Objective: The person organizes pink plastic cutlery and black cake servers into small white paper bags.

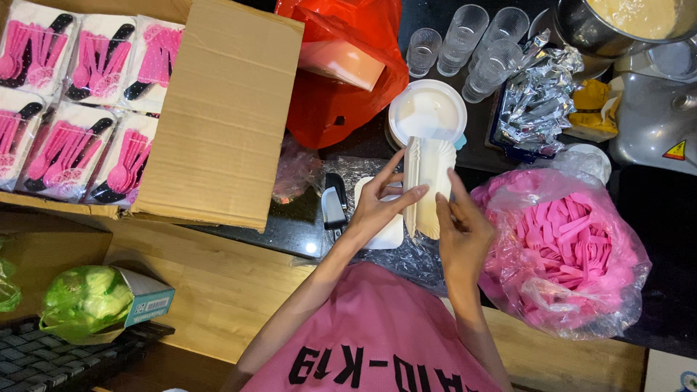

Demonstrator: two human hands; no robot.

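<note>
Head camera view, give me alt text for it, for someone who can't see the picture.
Seen from above, a person's left hand and right hand hold a stack of white paper plates on edge over a dark counter. A clear bag of pink plastic cutlery lies to the right; a cardboard box of packed pink cutlery sits to the left.
</note>
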